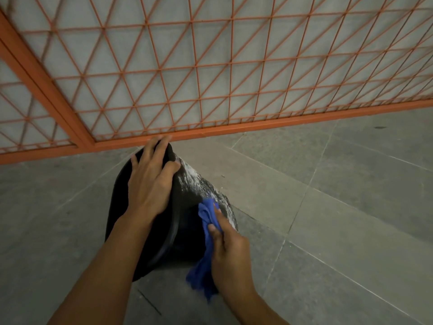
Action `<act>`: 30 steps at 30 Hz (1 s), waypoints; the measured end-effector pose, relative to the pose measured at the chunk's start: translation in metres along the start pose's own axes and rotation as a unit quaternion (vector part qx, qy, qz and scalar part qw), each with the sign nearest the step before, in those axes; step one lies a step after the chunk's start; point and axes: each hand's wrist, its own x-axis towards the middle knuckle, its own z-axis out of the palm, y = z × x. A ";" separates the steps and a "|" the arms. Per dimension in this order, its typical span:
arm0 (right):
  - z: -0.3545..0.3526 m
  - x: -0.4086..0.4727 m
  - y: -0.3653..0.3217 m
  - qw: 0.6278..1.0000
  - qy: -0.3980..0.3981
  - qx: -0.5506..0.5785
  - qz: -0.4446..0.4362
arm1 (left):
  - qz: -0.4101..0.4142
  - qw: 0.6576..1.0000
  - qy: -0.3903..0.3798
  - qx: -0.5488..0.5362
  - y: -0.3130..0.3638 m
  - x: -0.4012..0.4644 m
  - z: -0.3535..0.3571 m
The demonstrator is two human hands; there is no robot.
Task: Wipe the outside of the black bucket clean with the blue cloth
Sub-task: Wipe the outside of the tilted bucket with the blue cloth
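The black bucket [187, 235] lies tilted on the grey tiled floor in the middle of the head view. Its right outer side carries white dusty smears [199, 181]. My left hand [151, 184] lies flat over the far top part of the bucket, fingers spread, pressing on it. My right hand [228, 254] holds the blue cloth [207, 219] against the bucket's right side, just below the white smears. The cloth's loose end hangs down toward the floor under my right wrist.
An orange metal mesh gate [210, 66] with a thick orange bottom rail [257, 124] stands right behind the bucket. Grey floor tiles [339, 195] stretch out to the right and left.
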 end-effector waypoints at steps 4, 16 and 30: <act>0.005 -0.019 -0.013 0.996 -0.005 0.088 0.019 | 0.015 0.999 -0.010 -0.028 -0.003 -0.003 0.001; -0.004 0.000 0.005 0.999 0.001 -0.019 0.032 | 0.013 0.999 0.008 -0.038 -0.004 0.000 0.000; 0.006 -0.012 -0.030 0.999 0.037 0.023 0.019 | 0.013 1.000 0.006 0.020 0.014 -0.005 0.002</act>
